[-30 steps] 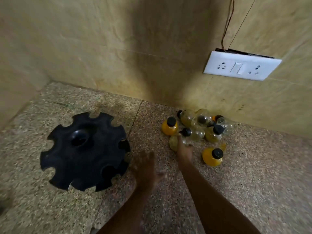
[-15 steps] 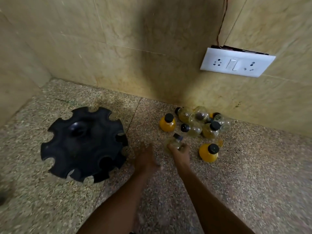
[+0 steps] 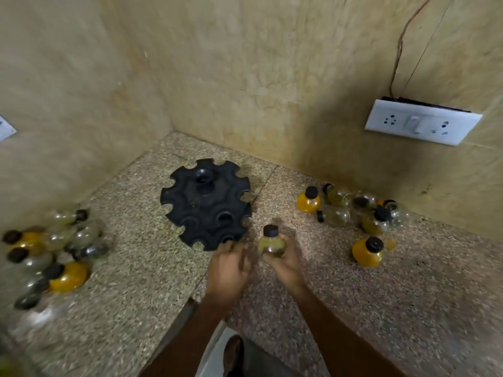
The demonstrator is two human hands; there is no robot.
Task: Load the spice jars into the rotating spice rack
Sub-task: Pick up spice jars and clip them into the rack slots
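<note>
The right hand (image 3: pixel 283 263) is wrapped around a small round clear jar with a black screw cap (image 3: pixel 271 242), holding it upright just off the near right edge of the black plastic spice rack (image 3: pixel 205 204). The jar's belly shows a murky yellow-green fill, and the fingers cover its lower half, so its base is hidden. The rack is a flat disc with rounded notches cut all around its rim and a raised hub in the middle; it sits on the speckled granite counter (image 3: pixel 408 295) near the corner of the beige tiled walls, and its slots look unfilled. The left hand (image 3: pixel 228 268) hovers with loosely curled fingers at the rack's near edge, holding nothing; whether it touches the rim is probably lost to motion blur. A cluster of jars (image 3: pixel 356 210) lies against the back wall to the right, some orange-filled, some clear and tipped over. A second heap of jars (image 3: pixel 49 254) at the far left is badly smeared. A white switch-and-socket plate (image 3: pixel 422 122) is on the wall.
</note>
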